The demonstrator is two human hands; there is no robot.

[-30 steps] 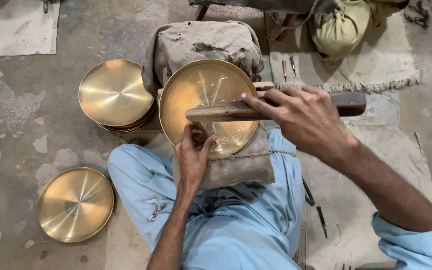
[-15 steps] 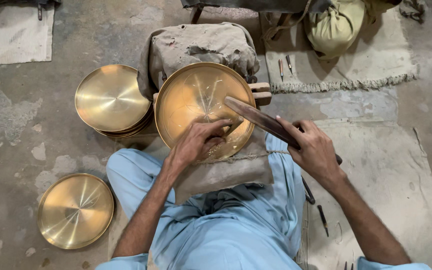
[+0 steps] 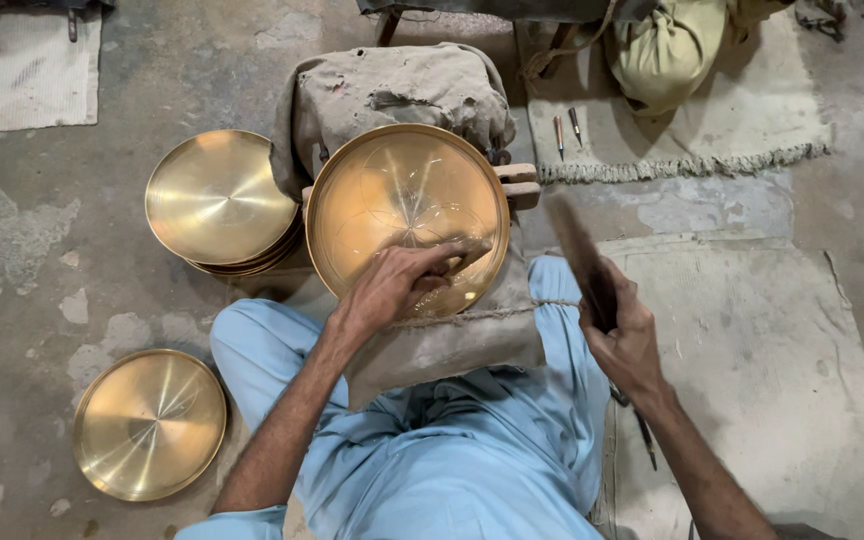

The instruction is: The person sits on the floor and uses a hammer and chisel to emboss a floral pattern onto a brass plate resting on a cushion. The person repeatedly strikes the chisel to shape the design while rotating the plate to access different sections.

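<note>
A round brass plate (image 3: 392, 195) with faint engraved lines lies on a cloth-wrapped block (image 3: 392, 90) in front of me. My left hand (image 3: 392, 285) rests on the plate's near edge, fingers closed on a small chisel-like tool (image 3: 467, 258) touching the plate. My right hand (image 3: 627, 335) is raised to the right of the plate and grips a dark wooden mallet (image 3: 577, 255), which looks blurred.
A stack of brass plates (image 3: 217, 200) stands left of the block. A single brass plate (image 3: 147, 422) lies on the concrete floor at lower left. Two small punches (image 3: 566, 128) lie on a fringed mat (image 3: 752, 120); a tied cloth bag (image 3: 667, 45) sits behind.
The mallet has swung from lying across the plate out to the right and back. My left hand has slid up onto the plate's near edge with the small tool.
</note>
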